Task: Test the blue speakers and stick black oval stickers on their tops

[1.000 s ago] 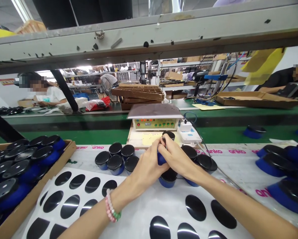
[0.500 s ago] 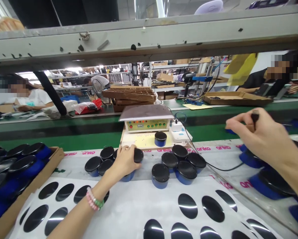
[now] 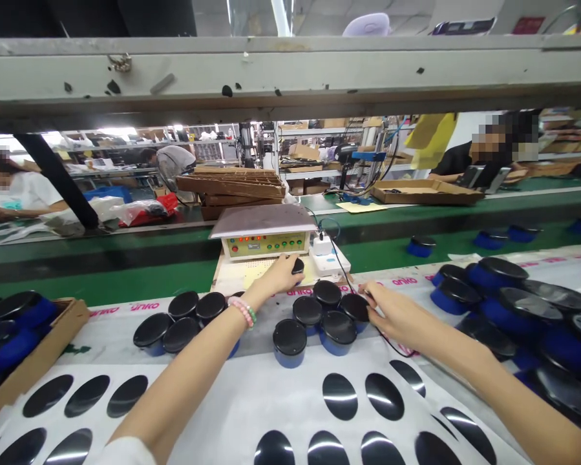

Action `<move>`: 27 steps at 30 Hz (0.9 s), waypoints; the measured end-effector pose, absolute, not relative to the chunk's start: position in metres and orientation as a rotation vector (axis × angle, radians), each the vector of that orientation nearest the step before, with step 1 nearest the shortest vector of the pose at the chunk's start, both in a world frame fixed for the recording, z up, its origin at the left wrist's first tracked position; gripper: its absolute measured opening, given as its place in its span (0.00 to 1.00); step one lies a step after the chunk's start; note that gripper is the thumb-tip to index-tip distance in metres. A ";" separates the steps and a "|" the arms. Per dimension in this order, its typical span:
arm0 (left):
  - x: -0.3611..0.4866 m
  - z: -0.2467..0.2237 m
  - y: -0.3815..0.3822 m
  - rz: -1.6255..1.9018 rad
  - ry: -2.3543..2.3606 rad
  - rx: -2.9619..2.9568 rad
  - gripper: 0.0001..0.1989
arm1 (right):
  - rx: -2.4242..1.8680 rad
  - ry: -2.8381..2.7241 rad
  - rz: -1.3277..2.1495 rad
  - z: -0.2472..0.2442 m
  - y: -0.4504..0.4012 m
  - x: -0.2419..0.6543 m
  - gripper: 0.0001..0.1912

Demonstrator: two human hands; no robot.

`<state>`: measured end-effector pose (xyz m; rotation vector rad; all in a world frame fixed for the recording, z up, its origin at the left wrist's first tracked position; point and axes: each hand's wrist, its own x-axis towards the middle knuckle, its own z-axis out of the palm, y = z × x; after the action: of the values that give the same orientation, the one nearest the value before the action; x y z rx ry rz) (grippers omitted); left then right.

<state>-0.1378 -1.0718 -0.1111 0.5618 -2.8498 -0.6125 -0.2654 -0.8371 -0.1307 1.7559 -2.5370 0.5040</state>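
My left hand [image 3: 281, 276], a beaded bracelet on its wrist, reaches forward with its fingers closed around a round blue container with a black top [image 3: 297, 266]. That container is on the pale board [image 3: 251, 274] in front of a small control box [image 3: 265, 242] with red lights and green buttons. My right hand [image 3: 384, 307] is pinched on the small dark end of a black cable [image 3: 395, 349], mostly covered by the fingers. Beside that hand stands a cluster of similar containers [image 3: 337, 329]. Another cluster [image 3: 153, 330] stands left of my left forearm, which hides part of it.
White sheets with black oval stickers [image 3: 384, 395] cover the near table. Many containers fill a cardboard box [image 3: 72, 329] at left and a pile [image 3: 494, 303] at right. Behind runs a green conveyor [image 3: 174, 268]. A shelf beam [image 3: 290, 74] crosses above. Two people sit beyond.
My left hand has gone from the left cluster to the container on the board. My right hand has come down and inward with the cable end. The view has turned slightly right.
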 end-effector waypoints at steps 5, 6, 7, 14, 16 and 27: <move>-0.091 -0.120 -1.056 -0.728 -2.841 0.660 0.27 | 1.682 -2.620 0.574 -0.132 -0.807 -0.282 0.08; -0.083 -0.125 -1.051 -0.756 -2.821 0.696 0.27 | 1.688 -2.634 0.616 -0.133 -0.804 -0.282 0.08; -0.077 -0.131 -1.045 -0.783 -2.791 0.730 0.27 | 1.706 -2.643 0.664 -0.134 -0.803 -0.280 0.09; -0.089 -0.161 -1.020 -0.966 -2.477 0.835 0.23 | 1.807 -2.615 0.828 -0.151 -0.841 -0.255 0.11; -0.092 -0.160 -1.019 -1.024 -2.400 0.857 0.23 | 1.825 -2.604 0.841 -0.152 -0.848 -0.251 0.12; -0.056 -0.174 -0.974 -1.012 -2.329 0.742 0.29 | 1.332 -2.815 0.747 -0.132 -0.778 -0.239 0.07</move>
<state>-0.0559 -0.9738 -0.1743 0.7416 -2.3289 -1.0124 -0.2388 -0.7785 -0.1320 1.3320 -2.8145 0.7472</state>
